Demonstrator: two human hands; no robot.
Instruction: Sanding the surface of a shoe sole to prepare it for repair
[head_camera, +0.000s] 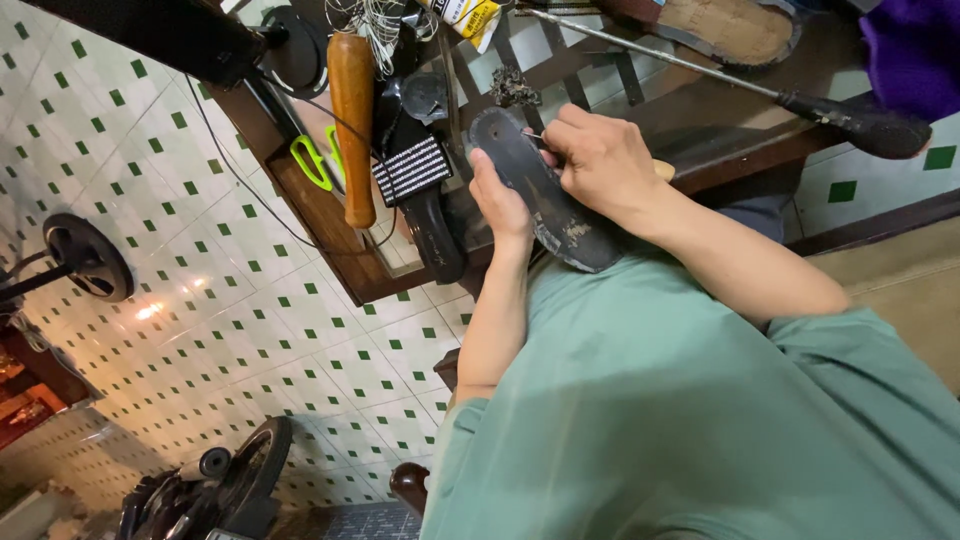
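Between both hands — worn dark sole (545, 195)

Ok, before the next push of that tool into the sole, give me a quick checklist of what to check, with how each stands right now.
1. Left hand grips the dark sole along its edge: ok.
2. Right hand holds the wooden-handled tool: ok.
3. Tool tip meets the sole: cannot tell, hidden by fingers.
4. Left fingers out of the tip's path: cannot tell.
5. Sole's lower end propped against the body: ok.
6. Green scissors lie apart on the wooden bench: ok.
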